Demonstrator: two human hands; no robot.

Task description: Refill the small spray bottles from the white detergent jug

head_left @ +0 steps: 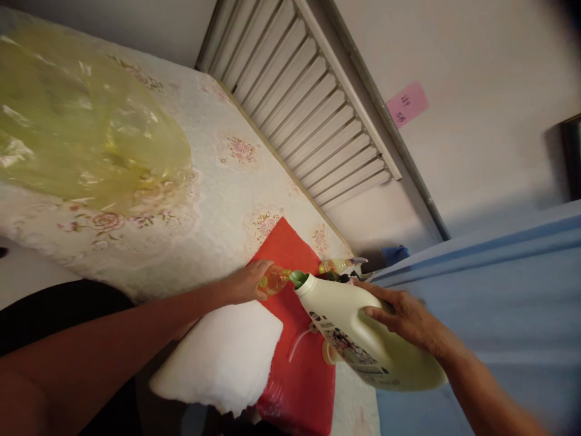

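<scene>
My left hand [247,281] is closed around a small clear bottle [275,280] of yellowish liquid, held over a red cloth [304,369]. My right hand [402,312] grips the body of a large cream-coloured jug [363,336] with a printed label. The jug is tilted and its green-rimmed spout [298,278] touches the small bottle's mouth. A second small bottle [338,264] with a spray-type top lies just behind the jug.
A white foam-like pad [222,357] lies under my left forearm, partly on the red cloth. A floral-patterned mattress [218,175] carries a crumpled yellow plastic bag [86,127]. A slatted white panel [308,103] leans on the wall. Blue fabric [499,290] is at right.
</scene>
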